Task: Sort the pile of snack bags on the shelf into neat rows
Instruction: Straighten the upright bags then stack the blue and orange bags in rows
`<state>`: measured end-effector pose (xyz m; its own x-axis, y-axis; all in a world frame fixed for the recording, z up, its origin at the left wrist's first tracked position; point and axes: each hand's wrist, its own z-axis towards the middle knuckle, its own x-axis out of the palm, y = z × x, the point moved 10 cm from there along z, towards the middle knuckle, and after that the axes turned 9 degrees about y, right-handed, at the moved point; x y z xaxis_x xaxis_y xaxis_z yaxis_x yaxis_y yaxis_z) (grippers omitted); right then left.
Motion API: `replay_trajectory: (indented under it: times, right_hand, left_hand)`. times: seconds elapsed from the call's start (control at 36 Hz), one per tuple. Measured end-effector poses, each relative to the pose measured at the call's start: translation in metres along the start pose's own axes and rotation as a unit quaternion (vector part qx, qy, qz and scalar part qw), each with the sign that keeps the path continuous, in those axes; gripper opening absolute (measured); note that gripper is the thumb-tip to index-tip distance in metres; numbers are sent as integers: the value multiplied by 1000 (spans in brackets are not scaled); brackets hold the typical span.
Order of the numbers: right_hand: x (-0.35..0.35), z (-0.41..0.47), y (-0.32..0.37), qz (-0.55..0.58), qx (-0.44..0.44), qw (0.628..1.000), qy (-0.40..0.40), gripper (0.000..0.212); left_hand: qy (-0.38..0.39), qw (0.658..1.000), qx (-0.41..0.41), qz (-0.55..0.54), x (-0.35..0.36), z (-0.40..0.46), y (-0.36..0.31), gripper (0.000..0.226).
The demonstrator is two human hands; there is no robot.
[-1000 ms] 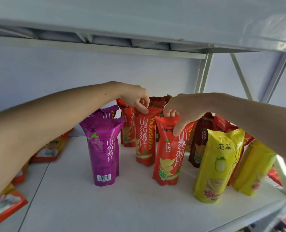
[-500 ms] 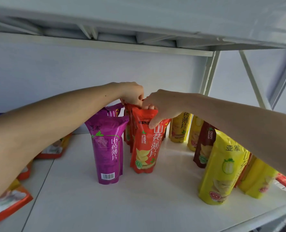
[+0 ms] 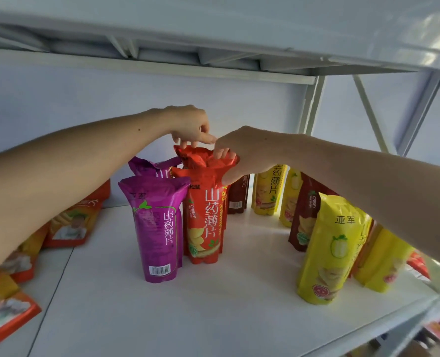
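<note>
Several upright snack bags stand on a white shelf [image 3: 162,318]. A front red bag [image 3: 204,215] stands beside a purple bag [image 3: 157,228], with more red bags [image 3: 195,157] and a second purple bag [image 3: 149,167] behind them. My right hand [image 3: 239,153] grips the crumpled tops of the red bags. My left hand [image 3: 191,127] pinches the top edge of the rear red bag. Yellow bags [image 3: 332,248] and brown bags [image 3: 303,210] stand to the right, under my right forearm.
Orange flat packets [image 3: 72,222] lie at the left, more of them [image 3: 2,313] near the front left edge. The upper shelf's underside [image 3: 213,52] hangs low overhead. A diagonal brace and post [image 3: 314,104] stand at the back right. Another brown bag [image 3: 238,197] and yellow bags [image 3: 267,191] stand at the back.
My right hand has carried the front red bag leftward until it stands beside the purple bag and in front of the other red bags. Both hands have come together at the red tops.
</note>
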<state>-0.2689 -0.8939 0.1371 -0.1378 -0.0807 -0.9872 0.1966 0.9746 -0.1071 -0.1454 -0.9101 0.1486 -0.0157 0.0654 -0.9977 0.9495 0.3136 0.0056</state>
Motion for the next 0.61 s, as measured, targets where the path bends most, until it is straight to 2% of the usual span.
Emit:
replay_trajectory:
  times: [0.08,0.19,0.39,0.5,0.61]
  right_hand:
    - [-5,-20,-14,32,28,999,-1,49]
    - [-19,-63,-47,53,63,996,-25,40]
    - [-11,-124,-99,66,117,991,-4,28]
    - [4,-148,-117,81,129,988,27,38]
    - [27,-165,-119,92,100,989,61,43]
  left_hand:
    - [-24,999,24,-13,-11,-1,-12,40]
    - [-36,997,65,-37,-21,4,-42,41]
    - [-20,985,151,-80,-20,2,-123,40]
    - [-21,973,205,-102,-11,0,-169,41]
    - [2,955,270,-124,5,2,-218,45]
